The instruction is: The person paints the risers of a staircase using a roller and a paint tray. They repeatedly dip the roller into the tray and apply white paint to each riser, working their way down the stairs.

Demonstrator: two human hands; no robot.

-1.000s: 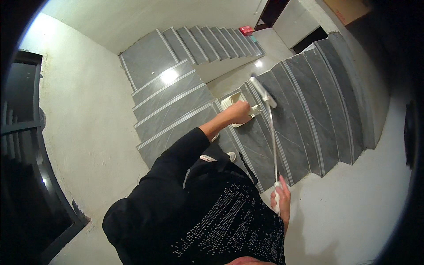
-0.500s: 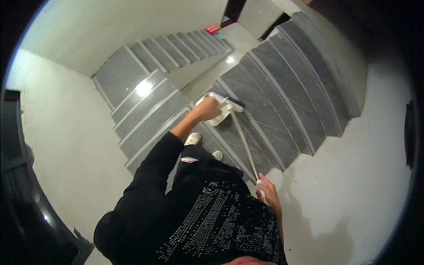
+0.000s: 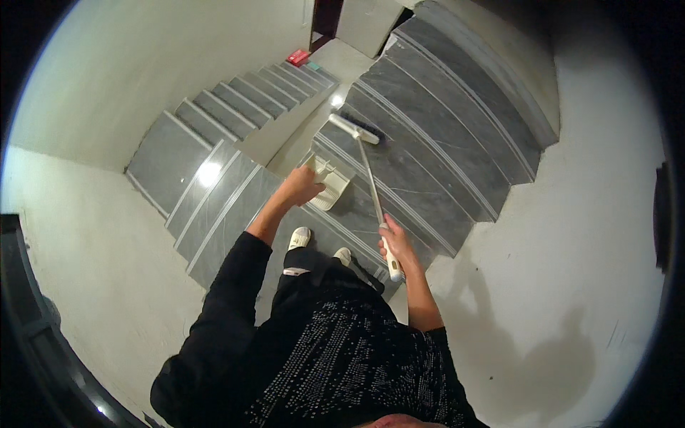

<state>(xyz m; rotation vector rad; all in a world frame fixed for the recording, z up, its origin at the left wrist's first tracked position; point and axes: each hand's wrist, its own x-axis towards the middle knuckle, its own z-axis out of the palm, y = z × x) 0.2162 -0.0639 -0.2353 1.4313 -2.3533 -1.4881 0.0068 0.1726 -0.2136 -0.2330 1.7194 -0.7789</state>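
My left hand (image 3: 300, 187) is closed round the grip of a cream dustpan (image 3: 333, 191), low over the steps in front of my feet. The dustpan's ribbed tray faces up. My right hand (image 3: 398, 247) is wrapped round the white end of a long-handled broom (image 3: 369, 170). The broom's pale handle slants away from me to a white head with dark bristles (image 3: 371, 133), on a step beyond the dustpan and apart from it.
Grey tiled stairs (image 3: 435, 107) with pale edge strips rise on the right. More grey steps (image 3: 214, 185) run along the left, with a gap between the flights. Red packaging (image 3: 297, 57) lies by the far steps. A white wall (image 3: 585, 271) borders the right side. My light shoes (image 3: 300, 237) stand on a step.
The broom head has moved away from the dustpan, up and farther off. My right hand has come forward with the handle. My left hand and the dustpan sit slightly further left in view.
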